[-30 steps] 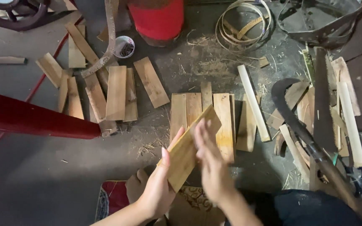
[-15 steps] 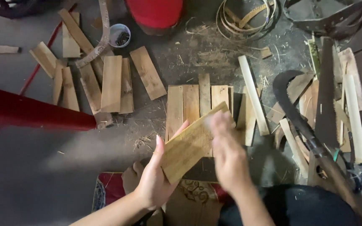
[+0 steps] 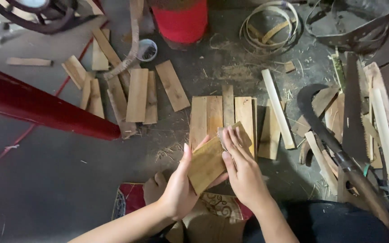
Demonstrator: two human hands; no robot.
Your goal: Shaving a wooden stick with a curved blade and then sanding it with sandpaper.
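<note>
surface: grey concrete floor | on it: flat wooden slats, curved sickle, patterned mat
</note>
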